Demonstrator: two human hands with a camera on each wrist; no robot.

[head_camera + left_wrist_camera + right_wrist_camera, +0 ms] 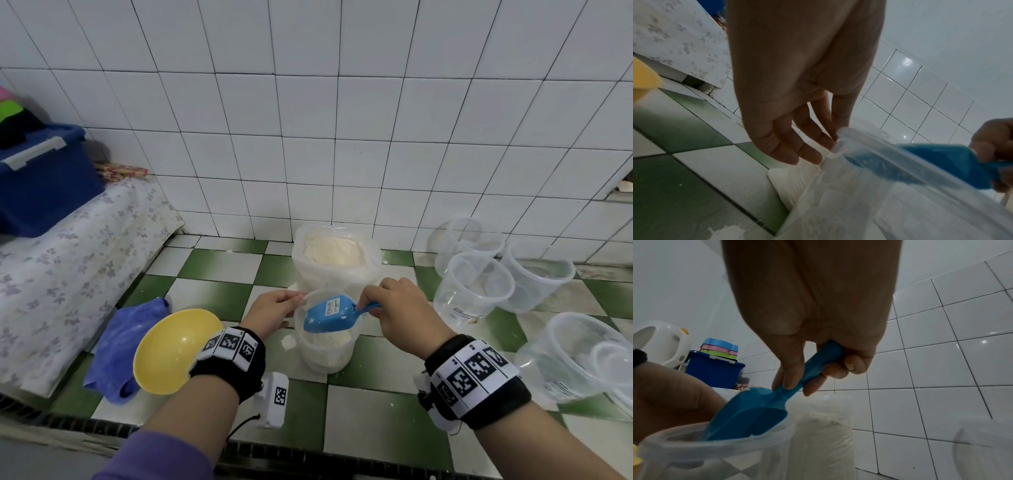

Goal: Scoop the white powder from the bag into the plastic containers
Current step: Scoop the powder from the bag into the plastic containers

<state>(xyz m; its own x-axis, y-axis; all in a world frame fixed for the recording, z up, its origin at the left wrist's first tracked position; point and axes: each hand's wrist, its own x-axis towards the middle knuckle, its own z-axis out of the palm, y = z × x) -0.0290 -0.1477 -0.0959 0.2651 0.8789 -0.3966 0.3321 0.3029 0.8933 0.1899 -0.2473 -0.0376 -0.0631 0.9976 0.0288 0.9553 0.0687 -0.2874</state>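
Green-and-white checkered tabletop [219, 291], dusted with spilled powder; white tiled wall [342, 137] directly behind. Landmark: the clear bag of white powder [337, 260], upright against the wall, mouth open, powder heaped near its top.

Just in front of the bag: plastic container [323, 346], clear, upright, about half filled with powder. Blue scoop [330, 315] tipped bowl-down into its mouth, white residue on the bowl, a label stuck to its back.

Right hand [400, 311] wrapped round the scoop handle, fingers curled under. Left hand [274, 311] at the container's rim, on the side away from the scoop; the left wrist view shows the fingers [807, 152] nearly straight, tips touching the rim. Whether the thumb pinches it is unclear.

Right of the bag: cluster of empty clear containers [476, 291], some nested. Left of the bag and nearer: yellow bowl [171, 353] on a blue cloth [120, 342]. Further left: flowered covering [68, 267] carrying a blue storage box [44, 185].
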